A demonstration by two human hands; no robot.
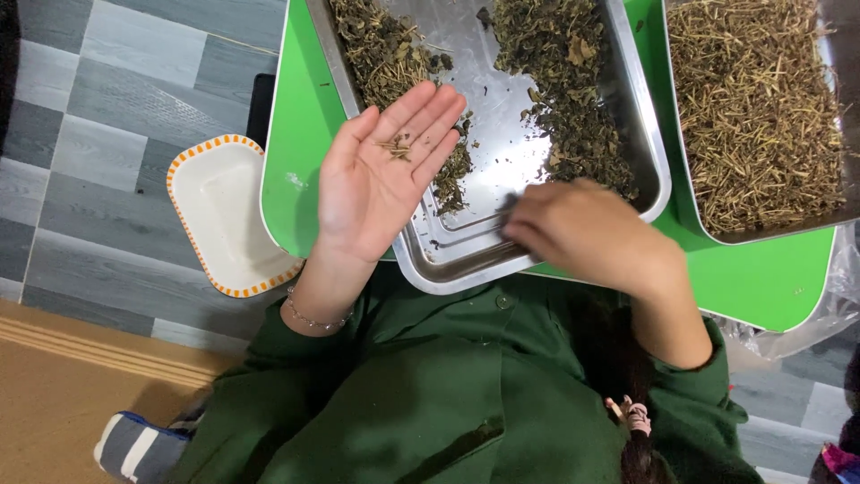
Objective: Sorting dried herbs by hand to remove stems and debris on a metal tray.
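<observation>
Two hands worked over the steel tray (640, 134) on the green bench (300, 134). Left hand (381, 175) lay palm-up, fingers released and flat, cradling a few dried herb bits (395, 146). Right hand (582, 235), blurred, hovered at the tray's near edge; its grip could not be told. Sorting looked under way; the next pick would need a delicate pinch. Dried stems (757, 108) filled the neighbouring tray.

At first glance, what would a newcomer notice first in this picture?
The open left hand stands out, palm up over the steel tray, with a few dried bits on it. The right hand reaches into that tray near the dark dried leaves. At right, a second tray holds pale dry stems.
</observation>
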